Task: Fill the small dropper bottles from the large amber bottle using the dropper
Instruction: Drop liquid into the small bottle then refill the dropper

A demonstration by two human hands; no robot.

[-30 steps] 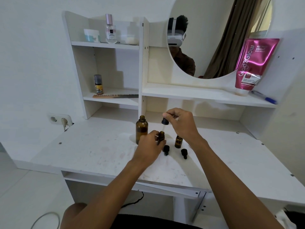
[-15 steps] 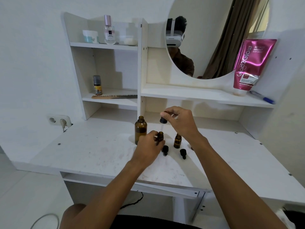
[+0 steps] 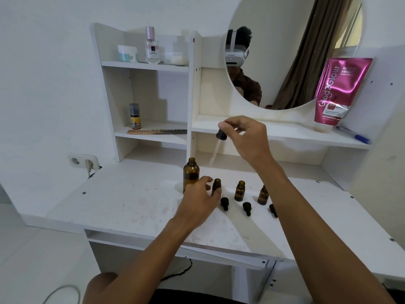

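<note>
Soft daylight, wide-angle edge distortion

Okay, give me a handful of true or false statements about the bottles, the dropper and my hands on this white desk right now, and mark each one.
1. The right hand holds the black-capped glass dropper in the air. True.
2. The large amber glass bottle is capped. False: its mouth is open.
3. Three small amber dropper bottles stand on the white desk. True.
4. The left hand rests flat on the desk, far from any bottle. False: it is at the leftmost small bottle.
5. The black dropper caps are screwed onto the small bottles. False: they lie in front of them.
</note>
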